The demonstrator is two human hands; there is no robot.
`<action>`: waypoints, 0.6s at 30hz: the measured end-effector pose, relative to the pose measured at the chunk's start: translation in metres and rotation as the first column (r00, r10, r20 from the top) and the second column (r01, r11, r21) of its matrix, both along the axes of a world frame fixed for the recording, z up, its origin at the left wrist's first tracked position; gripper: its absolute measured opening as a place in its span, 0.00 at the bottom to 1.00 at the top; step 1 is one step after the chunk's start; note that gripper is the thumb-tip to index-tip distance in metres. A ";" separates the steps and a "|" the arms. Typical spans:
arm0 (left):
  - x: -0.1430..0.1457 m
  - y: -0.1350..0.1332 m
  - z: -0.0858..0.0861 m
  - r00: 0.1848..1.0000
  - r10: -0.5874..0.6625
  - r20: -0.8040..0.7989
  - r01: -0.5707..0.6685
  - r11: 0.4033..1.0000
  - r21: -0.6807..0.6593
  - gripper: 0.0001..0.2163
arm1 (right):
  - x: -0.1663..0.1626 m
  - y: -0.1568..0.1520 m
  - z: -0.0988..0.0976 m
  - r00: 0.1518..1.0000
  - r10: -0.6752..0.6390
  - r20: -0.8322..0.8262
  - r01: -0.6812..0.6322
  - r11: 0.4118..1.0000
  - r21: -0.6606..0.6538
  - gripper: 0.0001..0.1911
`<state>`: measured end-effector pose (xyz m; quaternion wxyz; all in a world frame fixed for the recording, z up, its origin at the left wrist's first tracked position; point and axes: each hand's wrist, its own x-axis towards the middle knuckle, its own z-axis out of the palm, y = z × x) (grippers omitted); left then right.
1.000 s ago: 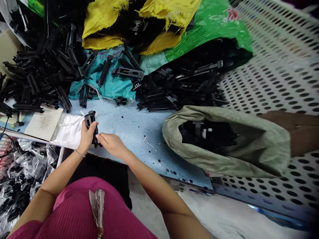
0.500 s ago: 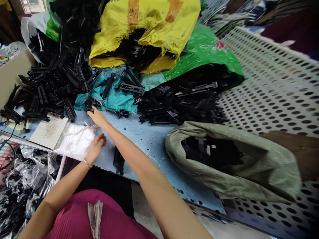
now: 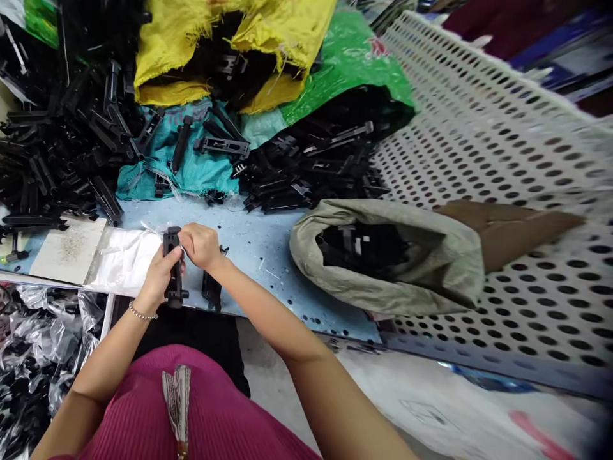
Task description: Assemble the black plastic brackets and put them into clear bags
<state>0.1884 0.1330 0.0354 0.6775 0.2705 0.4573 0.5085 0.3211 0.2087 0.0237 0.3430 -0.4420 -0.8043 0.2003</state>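
My left hand [image 3: 160, 271] is closed around a long black plastic part [image 3: 172, 271], held upright near the table's front edge. Against the upper right side of that part, my right hand [image 3: 200, 246] has its fingers curled in a pinch; a small pale bit shows at its fingertips, too small to name. Just right of my hands, a second black plastic part [image 3: 211, 287] lies on the blue table [image 3: 249, 255]. To the left of my left hand is a stack of clear and white plastic bags [image 3: 127, 259].
Black parts [image 3: 52, 147] are heaped at the left and spill from a teal sack [image 3: 205, 172], a yellow sack [image 3: 287, 32] and a green sack [image 3: 345, 70]. A grey-green sack [image 3: 431, 294] stands right, before a perforated white panel [image 3: 502, 160]. Bagged parts [image 3: 48, 338] fill a lower-left bin.
My right hand has come back from the teal sack to my left hand. The left hand, which held nothing visible, now grips a black plastic part. The view has shifted right.
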 end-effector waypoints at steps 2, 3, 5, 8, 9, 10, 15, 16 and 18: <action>-0.002 0.006 -0.001 0.999 0.050 -0.016 -0.050 0.999 0.000 0.22 | 0.000 -0.010 -0.003 0.998 -0.015 -0.064 0.005 0.988 -0.155 0.31; -0.005 0.010 -0.001 0.997 0.075 -0.004 -0.075 0.997 -0.003 0.22 | 0.001 -0.019 -0.004 0.996 -0.003 -0.086 -0.014 0.981 -0.192 0.30; -0.010 0.017 0.000 0.992 0.118 0.040 -0.117 0.993 -0.014 0.21 | 0.003 -0.044 -0.009 0.994 0.081 -0.076 -0.091 0.987 -0.136 0.29; -0.012 0.021 0.003 0.988 0.134 0.074 -0.135 0.991 0.000 0.21 | 0.004 -0.080 -0.019 0.991 0.129 -0.021 -0.129 0.992 0.016 0.24; -0.011 0.021 0.004 0.988 0.142 0.063 -0.144 0.989 0.031 0.20 | 0.003 -0.088 -0.021 0.993 0.114 -0.039 -0.113 0.993 0.012 0.23; -0.009 0.021 0.006 0.987 0.153 0.041 -0.156 0.985 0.071 0.20 | 0.002 -0.093 -0.023 0.993 0.098 -0.071 -0.099 0.995 -0.013 0.22; -0.003 0.017 0.012 0.996 0.058 -0.069 -0.049 0.992 0.118 0.20 | 0.003 -0.088 -0.016 0.978 0.177 -0.107 -0.184 0.981 -0.057 0.22; -0.003 0.015 0.013 0.993 0.045 -0.106 -0.034 0.993 0.109 0.21 | 0.003 -0.087 -0.014 0.978 0.178 -0.106 -0.187 0.980 -0.074 0.22; -0.002 0.007 0.015 0.960 0.115 -0.253 -0.068 0.980 0.189 0.22 | 0.001 -0.087 -0.012 0.976 0.133 -0.174 -0.166 0.967 -0.195 0.23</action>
